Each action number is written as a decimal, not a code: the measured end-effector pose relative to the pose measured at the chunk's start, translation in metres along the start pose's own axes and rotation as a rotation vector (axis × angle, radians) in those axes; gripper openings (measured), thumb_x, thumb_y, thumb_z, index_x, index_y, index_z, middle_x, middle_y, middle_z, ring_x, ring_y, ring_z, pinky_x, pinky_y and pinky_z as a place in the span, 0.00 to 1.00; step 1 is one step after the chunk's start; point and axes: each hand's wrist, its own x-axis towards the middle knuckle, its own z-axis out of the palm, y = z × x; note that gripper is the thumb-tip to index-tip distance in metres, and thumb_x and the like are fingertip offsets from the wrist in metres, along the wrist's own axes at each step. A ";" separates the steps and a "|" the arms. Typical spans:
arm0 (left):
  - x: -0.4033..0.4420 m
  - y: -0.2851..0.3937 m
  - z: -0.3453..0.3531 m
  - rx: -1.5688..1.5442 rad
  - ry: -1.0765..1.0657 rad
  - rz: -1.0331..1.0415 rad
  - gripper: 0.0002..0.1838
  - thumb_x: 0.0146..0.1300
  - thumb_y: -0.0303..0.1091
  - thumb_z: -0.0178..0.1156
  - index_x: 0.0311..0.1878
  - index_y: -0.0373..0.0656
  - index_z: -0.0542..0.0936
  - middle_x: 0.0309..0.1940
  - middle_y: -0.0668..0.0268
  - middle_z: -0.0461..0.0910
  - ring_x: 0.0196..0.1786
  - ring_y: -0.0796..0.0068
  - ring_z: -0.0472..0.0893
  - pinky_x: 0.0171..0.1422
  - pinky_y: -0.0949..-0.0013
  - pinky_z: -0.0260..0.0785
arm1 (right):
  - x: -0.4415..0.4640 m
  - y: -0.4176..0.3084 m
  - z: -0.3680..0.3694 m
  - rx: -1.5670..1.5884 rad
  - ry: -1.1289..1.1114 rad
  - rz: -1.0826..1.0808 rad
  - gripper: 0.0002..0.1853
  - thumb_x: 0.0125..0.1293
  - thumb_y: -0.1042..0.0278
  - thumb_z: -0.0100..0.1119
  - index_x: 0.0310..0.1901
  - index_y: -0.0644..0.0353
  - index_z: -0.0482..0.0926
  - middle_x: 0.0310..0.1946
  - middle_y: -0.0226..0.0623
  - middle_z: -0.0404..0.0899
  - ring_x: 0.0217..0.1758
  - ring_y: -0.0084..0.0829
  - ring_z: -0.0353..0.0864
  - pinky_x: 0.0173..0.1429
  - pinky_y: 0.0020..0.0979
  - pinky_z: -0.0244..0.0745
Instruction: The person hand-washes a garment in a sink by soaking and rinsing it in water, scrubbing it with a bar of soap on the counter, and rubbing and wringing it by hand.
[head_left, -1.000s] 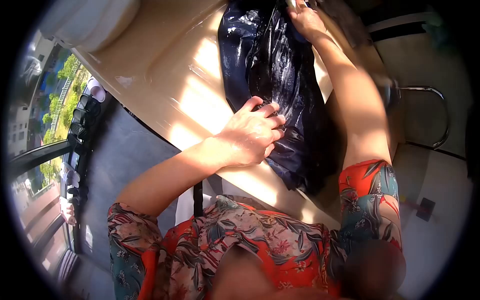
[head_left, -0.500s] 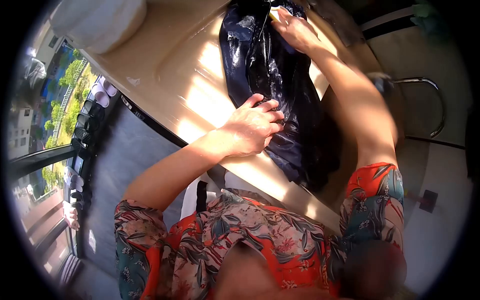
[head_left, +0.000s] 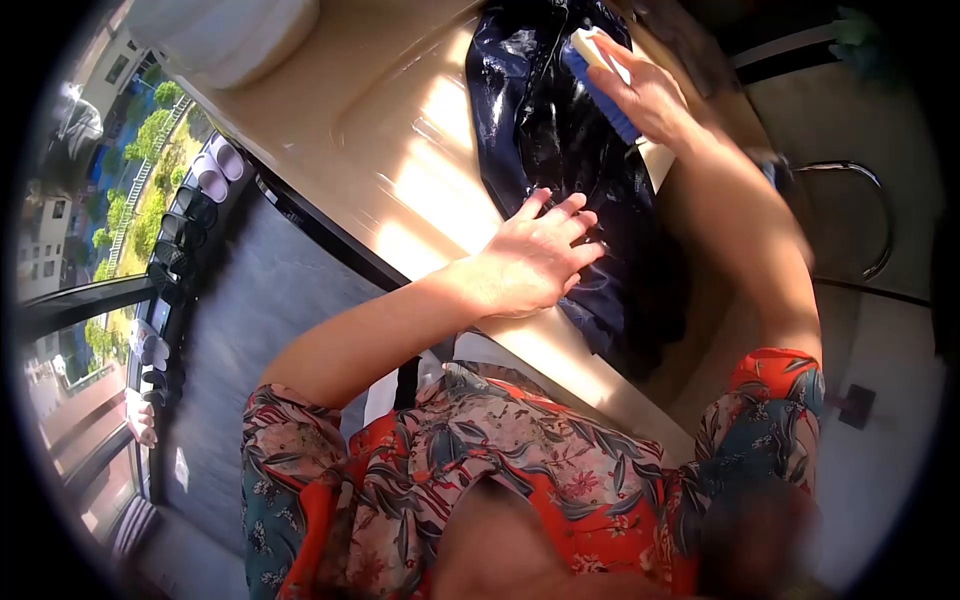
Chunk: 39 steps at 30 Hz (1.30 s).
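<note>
A wet, dark navy garment (head_left: 552,135) lies stretched over the beige washboard counter (head_left: 350,150), shiny with water and whitish streaks. My left hand (head_left: 540,258) rests on its lower part, fingers spread. Higher up, at the garment's right side, my right hand (head_left: 650,98) grips a scrub brush (head_left: 606,98) by its pale back. The blue bristles of the brush face left and down toward the cloth; whether they touch it, I cannot tell. The garment's lower end sinks into shadow near the basin.
A whitish rounded container (head_left: 225,35) stands on the counter at the upper left. On the right is a curved chrome tube (head_left: 880,215). Several pairs of slippers (head_left: 183,230) line the floor beside the window.
The brush has tilted, so its blue bristles now show along its side. My left hand's fingers have spread a little more on the cloth. The whole view has shifted slightly.
</note>
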 end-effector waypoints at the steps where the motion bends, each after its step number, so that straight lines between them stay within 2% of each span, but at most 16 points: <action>1: -0.001 0.006 0.002 -0.061 0.017 0.012 0.20 0.55 0.40 0.58 0.51 0.46 0.74 0.59 0.57 0.67 0.66 0.57 0.60 0.68 0.49 0.51 | -0.033 -0.024 0.006 0.015 0.012 -0.132 0.29 0.60 0.49 0.57 0.63 0.43 0.67 0.44 0.48 0.77 0.44 0.40 0.79 0.51 0.33 0.72; 3: 0.003 0.009 -0.004 -0.217 -0.336 -0.094 0.21 0.56 0.43 0.57 0.52 0.47 0.73 0.58 0.57 0.67 0.66 0.58 0.60 0.68 0.49 0.49 | -0.052 -0.031 0.038 -0.137 0.001 -0.435 0.30 0.59 0.49 0.59 0.63 0.41 0.66 0.39 0.47 0.74 0.38 0.45 0.78 0.47 0.38 0.74; 4: 0.000 0.005 0.006 -0.086 -0.003 0.031 0.20 0.58 0.44 0.55 0.53 0.48 0.73 0.57 0.58 0.69 0.66 0.58 0.60 0.69 0.48 0.46 | -0.051 -0.035 0.055 -0.210 -0.003 -0.577 0.30 0.58 0.50 0.60 0.63 0.40 0.66 0.36 0.47 0.72 0.35 0.48 0.78 0.45 0.40 0.75; 7: 0.000 0.001 0.006 -0.079 -0.148 0.017 0.22 0.58 0.45 0.55 0.56 0.49 0.73 0.58 0.59 0.68 0.67 0.60 0.60 0.71 0.47 0.42 | 0.086 -0.017 0.063 -0.314 0.292 -0.079 0.26 0.63 0.43 0.49 0.62 0.38 0.67 0.39 0.53 0.75 0.39 0.51 0.79 0.44 0.44 0.75; 8: 0.001 -0.001 0.007 -0.095 -0.144 -0.002 0.22 0.59 0.45 0.55 0.57 0.50 0.73 0.58 0.60 0.68 0.67 0.61 0.59 0.71 0.46 0.41 | 0.047 -0.105 -0.011 0.019 -0.168 0.148 0.17 0.67 0.64 0.38 0.52 0.58 0.70 0.49 0.51 0.74 0.54 0.42 0.73 0.55 0.36 0.69; 9: 0.001 -0.001 0.008 -0.111 -0.138 -0.011 0.23 0.60 0.45 0.55 0.58 0.50 0.73 0.59 0.61 0.68 0.68 0.62 0.59 0.72 0.45 0.39 | 0.082 -0.065 0.024 -0.558 -0.193 -0.006 0.17 0.67 0.60 0.40 0.52 0.57 0.71 0.41 0.49 0.78 0.48 0.44 0.77 0.51 0.38 0.71; 11: -0.001 -0.002 0.007 -0.093 -0.104 0.006 0.22 0.60 0.45 0.55 0.57 0.52 0.74 0.58 0.62 0.69 0.67 0.62 0.60 0.72 0.47 0.41 | 0.062 -0.033 0.043 -0.264 0.100 -0.094 0.26 0.62 0.46 0.52 0.62 0.37 0.66 0.38 0.54 0.75 0.39 0.52 0.79 0.45 0.44 0.74; 13: -0.001 -0.005 0.006 -0.110 -0.103 0.013 0.21 0.60 0.45 0.55 0.56 0.53 0.75 0.57 0.62 0.70 0.67 0.62 0.61 0.72 0.47 0.42 | -0.046 -0.053 0.034 -0.179 -0.115 -0.222 0.27 0.61 0.48 0.55 0.62 0.38 0.67 0.40 0.52 0.75 0.38 0.53 0.78 0.45 0.44 0.74; 14: 0.004 -0.002 -0.017 -0.328 -0.382 -0.139 0.21 0.59 0.45 0.55 0.56 0.53 0.75 0.57 0.62 0.70 0.66 0.62 0.62 0.71 0.48 0.43 | -0.076 -0.067 0.020 -0.154 -0.111 -0.346 0.27 0.59 0.51 0.57 0.61 0.39 0.67 0.44 0.57 0.73 0.41 0.55 0.77 0.48 0.47 0.72; 19: 0.010 0.012 0.000 -0.112 -0.074 0.034 0.22 0.57 0.42 0.59 0.56 0.51 0.74 0.56 0.62 0.70 0.66 0.62 0.62 0.70 0.48 0.45 | 0.064 -0.006 0.041 -0.295 0.223 -0.024 0.29 0.63 0.43 0.48 0.64 0.40 0.62 0.44 0.55 0.74 0.44 0.52 0.78 0.47 0.46 0.73; 21: 0.008 0.006 -0.007 -0.111 -0.159 0.023 0.22 0.57 0.42 0.59 0.56 0.51 0.73 0.57 0.62 0.70 0.67 0.62 0.61 0.71 0.48 0.44 | 0.071 -0.044 0.020 -0.106 0.040 0.298 0.21 0.63 0.49 0.50 0.53 0.49 0.71 0.45 0.43 0.77 0.45 0.45 0.79 0.49 0.43 0.73; 23: 0.004 0.001 0.003 -0.135 -0.099 0.025 0.21 0.58 0.43 0.57 0.55 0.51 0.75 0.56 0.64 0.71 0.67 0.65 0.61 0.72 0.48 0.40 | 0.057 -0.001 0.041 -0.133 0.141 -0.190 0.29 0.62 0.45 0.50 0.65 0.39 0.61 0.41 0.55 0.73 0.43 0.53 0.77 0.49 0.47 0.72; 25: 0.007 0.001 0.003 -0.138 -0.063 0.017 0.21 0.58 0.43 0.57 0.55 0.51 0.75 0.56 0.64 0.71 0.67 0.65 0.61 0.72 0.48 0.40 | -0.060 -0.032 0.021 -0.238 -0.140 -0.126 0.31 0.61 0.48 0.53 0.66 0.38 0.60 0.39 0.54 0.72 0.43 0.53 0.77 0.50 0.47 0.71; 28: 0.012 0.009 0.000 -0.191 -0.126 -0.003 0.20 0.57 0.43 0.58 0.53 0.51 0.77 0.56 0.65 0.70 0.66 0.66 0.62 0.72 0.49 0.40 | -0.096 -0.013 0.009 -0.346 -0.065 -0.225 0.29 0.61 0.51 0.54 0.64 0.41 0.62 0.43 0.58 0.71 0.46 0.55 0.75 0.51 0.47 0.71; 33: 0.008 0.004 -0.005 -0.148 -0.083 0.006 0.22 0.55 0.39 0.61 0.55 0.51 0.75 0.58 0.63 0.70 0.66 0.65 0.63 0.72 0.51 0.44 | 0.075 0.018 0.027 -0.281 0.213 0.176 0.25 0.64 0.46 0.47 0.58 0.47 0.67 0.43 0.52 0.77 0.46 0.51 0.77 0.47 0.45 0.72; 39: 0.013 0.000 -0.006 -0.233 -0.218 -0.031 0.22 0.54 0.39 0.61 0.54 0.50 0.75 0.57 0.64 0.71 0.65 0.66 0.65 0.71 0.52 0.46 | -0.122 -0.015 0.020 -0.204 -0.060 -0.299 0.31 0.61 0.47 0.54 0.65 0.41 0.62 0.39 0.53 0.72 0.37 0.51 0.78 0.43 0.41 0.74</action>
